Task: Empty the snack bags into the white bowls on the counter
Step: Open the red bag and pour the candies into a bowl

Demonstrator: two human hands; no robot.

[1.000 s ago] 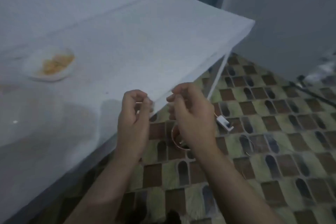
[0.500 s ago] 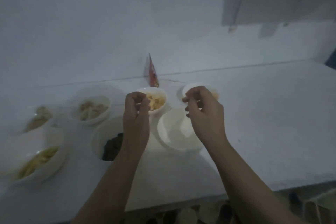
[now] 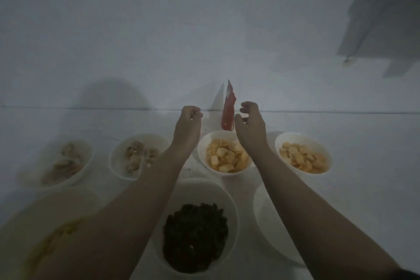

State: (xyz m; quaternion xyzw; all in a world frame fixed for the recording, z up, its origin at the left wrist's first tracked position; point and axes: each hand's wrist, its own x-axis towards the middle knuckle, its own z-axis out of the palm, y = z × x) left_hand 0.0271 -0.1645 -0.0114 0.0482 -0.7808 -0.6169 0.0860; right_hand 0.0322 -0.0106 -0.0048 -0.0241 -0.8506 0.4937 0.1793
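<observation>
Pretty dim shot, but here's the layout. Both arms reach out over the white worktop [image 3: 341,125] toward a red snack bag [image 3: 228,109] that stands upright against the wall. The left hand [image 3: 188,124] is just left of the bag with its fingers curled in; can't tell if it's pinching anything. The right hand [image 3: 250,121] is just right of the bag, fingers loosely bent and spread, not touching it as far as I can see.

Bowls all over: one with pale yellow chips [image 3: 226,154] right below the bag, another with round yellow crackers [image 3: 303,153] to its right, a big one with dark snacks [image 3: 195,225] up front, and an empty-looking bowl [image 3: 268,220] partly under the right forearm. Three more bowls on the left are blurry.
</observation>
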